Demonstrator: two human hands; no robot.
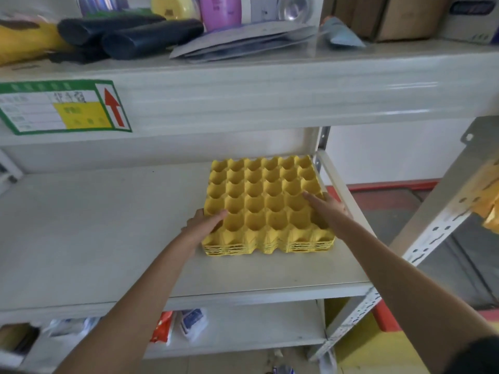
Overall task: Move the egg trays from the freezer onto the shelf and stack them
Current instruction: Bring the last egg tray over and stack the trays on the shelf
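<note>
A stack of several yellow egg trays [266, 203] rests on the right part of the middle shelf board [102, 233]. My left hand [202, 225] grips the stack's near left corner, thumb lying over the top tray. My right hand [328, 205] holds the right side, with its thumb pointing across the top cells. The trays' cups are empty. More yellow trays [490, 203] show at the right edge, beyond a slanted metal post.
The upper shelf [243, 85] hangs low over the stack and carries black rolls [151, 36], folders and boxes. A green-framed label [62, 106] is stuck on its front. Perforated shelf posts [437, 225] stand at right. Packets lie on the lower shelf [243, 330].
</note>
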